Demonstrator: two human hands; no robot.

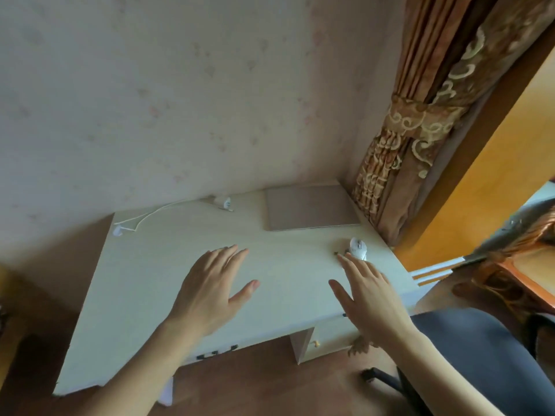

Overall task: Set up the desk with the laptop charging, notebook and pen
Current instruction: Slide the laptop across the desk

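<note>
Okay, both my hands hover over the pale table (144,295), holding nothing. My left hand (210,292) sits mid-frame, fingers (231,255) straight and spread wide, thumb out to the right. My right hand (369,298) is right of centre, fingers also straight and loose, fingertips just beside the white mouse (358,247); contact unclear. The closed laptop (309,210) lies flat at the table's back right corner, upper centre-right of frame, against the wall and near the patterned curtain (420,127). A white charger cable (156,212) runs along the back left edge, its plug (223,202) well apart from the laptop. A grey chair (480,355) sits at lower right.
</note>
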